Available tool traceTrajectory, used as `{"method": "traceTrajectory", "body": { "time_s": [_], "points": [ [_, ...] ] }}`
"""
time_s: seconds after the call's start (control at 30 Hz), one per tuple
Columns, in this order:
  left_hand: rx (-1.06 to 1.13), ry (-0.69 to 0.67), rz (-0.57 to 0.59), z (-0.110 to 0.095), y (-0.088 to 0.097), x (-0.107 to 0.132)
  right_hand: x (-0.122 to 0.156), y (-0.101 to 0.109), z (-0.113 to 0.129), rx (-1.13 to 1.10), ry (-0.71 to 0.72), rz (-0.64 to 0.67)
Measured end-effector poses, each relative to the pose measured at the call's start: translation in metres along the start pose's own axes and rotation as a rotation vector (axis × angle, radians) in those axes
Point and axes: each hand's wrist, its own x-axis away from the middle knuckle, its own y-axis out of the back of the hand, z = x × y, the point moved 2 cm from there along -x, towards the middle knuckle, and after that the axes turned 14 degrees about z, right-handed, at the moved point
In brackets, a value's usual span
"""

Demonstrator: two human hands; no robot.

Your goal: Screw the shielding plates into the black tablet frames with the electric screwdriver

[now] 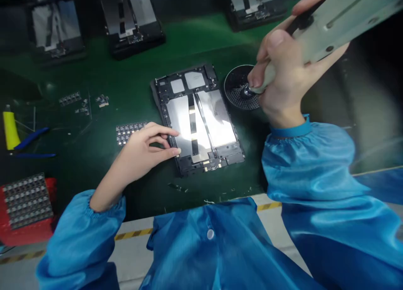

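Observation:
An opened tablet (217,113) lies face down on the green work mat, its silver battery plates, dark centre strips and black frame exposed. At its lower left edge, my left hand (145,153) rests with thumb and forefinger stretched out and apart, fingertips touching the frame. My right hand (285,73) is wrapped round a pale electric screwdriver (343,25), held tilted to the right of the tablet. The driver's tip points down into a round dish (231,86) of small screws. Whether a screw sits on the bit is too small to tell.
Several more opened tablets (134,17) line the back. Left of my left hand lies a small circuit board panel (124,132); loose board pieces (102,100) lie beyond. Yellow-and-blue cutters (11,128) and a red tray (25,235) with board panels (28,199) are at far left.

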Motion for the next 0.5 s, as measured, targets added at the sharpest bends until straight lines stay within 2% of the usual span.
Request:
{"method": "traceTrajectory", "body": {
  "time_s": [0.23, 0.5],
  "points": [
    [0.028, -0.006, -0.006, 0.001, -0.004, 0.004, 0.003, -0.003, 0.013, 0.090, -0.032, 0.014],
    [0.029, -0.041, -0.011, 0.006, -0.002, 0.000, -0.002, 0.000, 0.007, -0.014, 0.269, -0.026]
  ]
}}
